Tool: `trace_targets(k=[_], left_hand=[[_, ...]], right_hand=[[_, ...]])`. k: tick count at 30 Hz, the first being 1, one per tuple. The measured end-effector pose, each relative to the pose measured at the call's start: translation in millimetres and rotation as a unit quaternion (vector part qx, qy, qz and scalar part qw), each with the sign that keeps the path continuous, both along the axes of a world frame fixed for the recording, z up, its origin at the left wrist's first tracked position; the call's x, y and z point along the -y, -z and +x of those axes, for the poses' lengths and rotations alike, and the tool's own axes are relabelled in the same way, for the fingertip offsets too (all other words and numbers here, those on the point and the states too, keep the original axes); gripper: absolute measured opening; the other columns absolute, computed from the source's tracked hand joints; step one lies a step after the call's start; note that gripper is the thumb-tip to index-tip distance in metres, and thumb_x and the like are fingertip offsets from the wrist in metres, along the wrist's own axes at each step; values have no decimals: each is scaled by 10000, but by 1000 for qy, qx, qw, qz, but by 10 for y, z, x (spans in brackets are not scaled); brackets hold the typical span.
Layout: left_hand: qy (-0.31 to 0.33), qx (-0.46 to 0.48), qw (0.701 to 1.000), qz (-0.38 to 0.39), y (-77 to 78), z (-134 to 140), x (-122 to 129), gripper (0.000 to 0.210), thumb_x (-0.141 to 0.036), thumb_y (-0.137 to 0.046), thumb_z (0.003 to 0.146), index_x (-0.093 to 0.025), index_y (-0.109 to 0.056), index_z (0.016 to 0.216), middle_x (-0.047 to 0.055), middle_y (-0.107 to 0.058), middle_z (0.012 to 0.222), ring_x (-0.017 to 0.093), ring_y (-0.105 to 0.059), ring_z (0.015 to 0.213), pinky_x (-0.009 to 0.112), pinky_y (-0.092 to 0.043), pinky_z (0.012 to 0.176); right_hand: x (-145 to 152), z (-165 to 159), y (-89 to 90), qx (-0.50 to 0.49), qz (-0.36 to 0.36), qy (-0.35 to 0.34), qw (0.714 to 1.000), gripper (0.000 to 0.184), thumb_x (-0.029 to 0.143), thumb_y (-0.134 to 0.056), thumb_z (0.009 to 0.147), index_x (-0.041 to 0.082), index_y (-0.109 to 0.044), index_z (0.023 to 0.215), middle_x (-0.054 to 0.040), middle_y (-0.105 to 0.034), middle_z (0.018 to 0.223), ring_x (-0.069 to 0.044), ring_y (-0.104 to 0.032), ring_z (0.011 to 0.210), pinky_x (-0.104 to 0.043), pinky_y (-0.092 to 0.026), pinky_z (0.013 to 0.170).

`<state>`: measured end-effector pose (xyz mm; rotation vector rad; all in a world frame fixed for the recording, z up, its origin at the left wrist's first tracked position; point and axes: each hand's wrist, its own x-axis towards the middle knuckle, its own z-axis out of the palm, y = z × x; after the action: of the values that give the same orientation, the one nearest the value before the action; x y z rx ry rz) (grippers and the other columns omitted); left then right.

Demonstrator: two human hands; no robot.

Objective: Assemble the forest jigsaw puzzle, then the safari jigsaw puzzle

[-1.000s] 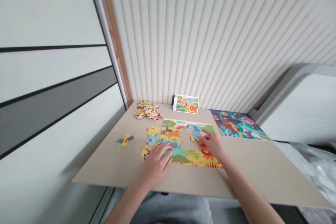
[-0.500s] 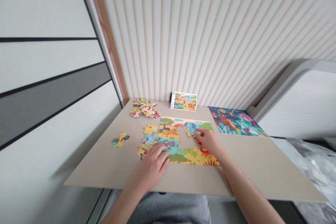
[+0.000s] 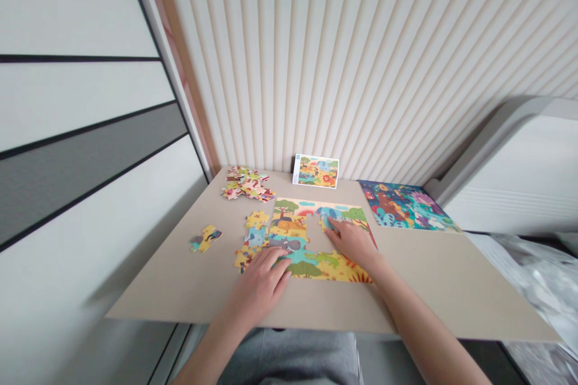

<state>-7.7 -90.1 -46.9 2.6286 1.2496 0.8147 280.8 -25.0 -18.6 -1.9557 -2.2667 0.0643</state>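
Note:
A partly assembled animal jigsaw puzzle (image 3: 289, 227) lies in front of me, with a gap in its middle showing the table. My left hand (image 3: 262, 280) rests with fingers spread on its lower left edge, by the hippo. At the upper right of the gap, an elephant puzzle piece (image 3: 326, 221) sits in the picture. My right hand (image 3: 354, 243) presses a fingertip on that piece; its other fingers are partly hidden, and the hand covers most of the lion area. Left of the puzzle lie several loose pieces, including a blue one (image 3: 256, 236) and a yellow one (image 3: 257, 218).
A pile of puzzle pieces (image 3: 248, 184) lies at the table's back left. A separate piece group (image 3: 206, 239) is farther left. The reference picture card (image 3: 316, 171) stands against the pleated wall. A dark blue finished puzzle (image 3: 409, 207) lies right. Clear plastic (image 3: 533, 283) is beyond the table (image 3: 451, 289).
My right hand has gone from pinching the elephant piece at its edge to pressing on it with a fingertip. My left hand stays in place. The view has shifted slightly.

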Motion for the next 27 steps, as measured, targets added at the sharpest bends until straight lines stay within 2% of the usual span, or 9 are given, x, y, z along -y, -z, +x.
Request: trace_targets(k=[7, 13, 18, 21, 24, 27], left_hand=[[3, -10, 1000, -7, 3, 3, -4, 230, -215, -505, 988, -257, -636, 1173, 79, -613, 1216, 269, -577, 1197, 487, -504, 1037], [8, -2, 1000, 0, -12, 2, -1, 224, -199, -524, 974, -257, -640, 1157, 74, -622, 1187, 265, -582, 1193, 468, -514, 1018], [7, -9, 1000, -11, -27, 15, 3, 205, -206, -522, 981, -247, -638, 1145, 74, -628, 1179, 262, -580, 1188, 470, -501, 1026], [5, -6, 1000, -6, -32, 22, 17, 210, -212, -525, 978, -257, -643, 1146, 73, -635, 1172, 260, -588, 1181, 462, -502, 1025], [-41, 2, 999, 14, -9, -16, 0, 250, -225, -516, 978, -262, -630, 1198, 85, -624, 1244, 270, -569, 1227, 474, -473, 1061], [-182, 25, 982, 41, 65, -110, -83, 295, -283, -515, 985, -226, -598, 1262, 126, -590, 1337, 299, -534, 1280, 503, -428, 1098]], right_hand=[[-57, -5, -111, 34, -31, -5, 999, 415, 492, -452, 1012, 264, -645, 1300, -133, -767, 1009, -295, -728, 911, -367, -487, 824], [-19, 37, -20, -11, 9, 19, 1000, 479, 493, -420, 1021, 239, -574, 1397, -118, -774, 1021, -276, -726, 926, -325, -484, 772], [-44, 161, 38, -37, -2, -17, 999, 416, 467, -394, 1027, 294, -728, 1203, -78, -774, 1091, -258, -721, 969, -309, -474, 792], [-52, 215, 57, -74, 15, 5, 997, 398, 448, -431, 1006, 277, -734, 1198, -73, -782, 1031, -244, -720, 921, -300, -467, 780], [-21, 253, 65, -124, 50, 58, 989, 418, 455, -412, 1001, 262, -739, 1177, -51, -768, 845, -219, -699, 765, -285, -439, 672], [28, 257, 74, -156, 75, 79, 982, 430, 476, -405, 992, 256, -762, 1088, -35, -736, 754, -204, -670, 694, -279, -398, 609]])
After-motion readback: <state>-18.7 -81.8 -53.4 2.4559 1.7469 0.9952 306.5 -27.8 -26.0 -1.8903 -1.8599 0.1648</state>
